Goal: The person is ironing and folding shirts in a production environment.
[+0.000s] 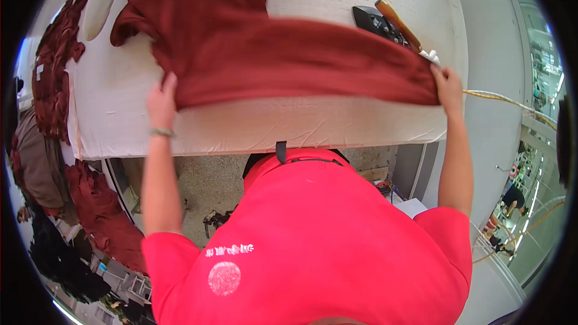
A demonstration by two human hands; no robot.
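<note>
A dark red garment (289, 60), soft and knit-looking, is spread over a white cloth-covered table (301, 123). One long section of it stretches between my hands along the near side. My left hand (162, 103) pinches its near left edge, and a band circles that wrist. My right hand (448, 87) is closed on the narrow right end of the same section. Just beyond that end lies a black iron (374, 23) with a brown wooden handle (397, 24), partly hidden by the garment. The garment's upper part runs out of view at the top.
A yellowish cord (512, 103) runs off the table's right side. More dark red garments (54, 78) hang or lie at the left, beside a grey-brown one (37, 156). A white padded form (103, 0) stands at the far left. Windows (545, 42) line the right.
</note>
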